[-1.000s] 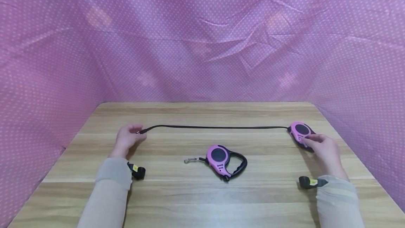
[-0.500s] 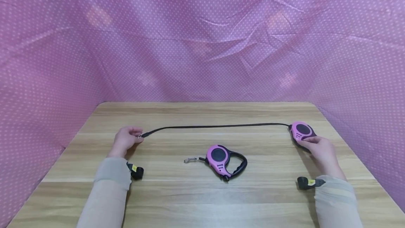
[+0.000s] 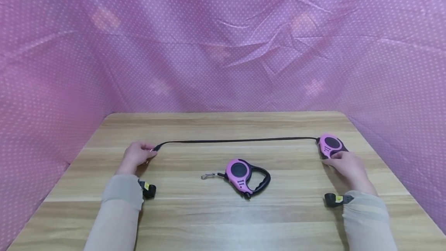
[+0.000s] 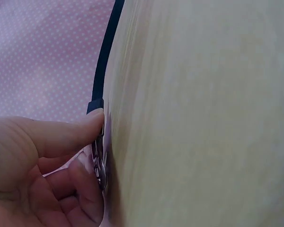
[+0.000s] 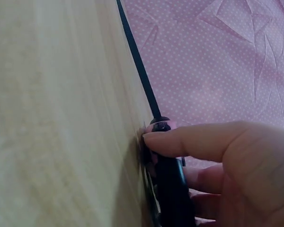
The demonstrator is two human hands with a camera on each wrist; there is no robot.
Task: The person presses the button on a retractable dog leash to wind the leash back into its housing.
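Note:
A black strap [image 3: 237, 140] runs nearly straight across the table from a pink and black retractable dog leash [image 3: 329, 143] at the right. At the strap's other end, my left hand [image 3: 135, 155] pinches the metal clip [image 4: 99, 163] between thumb and fingers, close over the table. My right hand [image 3: 349, 170] grips the leash's black handle [image 5: 173, 194], which its fingers partly cover. In the right wrist view the thumb lies across the casing near the strap outlet, with the other fingers behind.
A second pink and black retractable leash [image 3: 239, 169] lies mid-table, strap wound in, its metal clip [image 3: 210, 175] pointing left. Pink dotted cloth [image 3: 223, 49] hangs behind and along both sides of the wooden table [image 3: 223, 212].
My left hand has tightened from loose fingers to a pinch on the clip. My right hand has slid slightly left and nearer along the leash. The strap dips a little less sharply at its left end.

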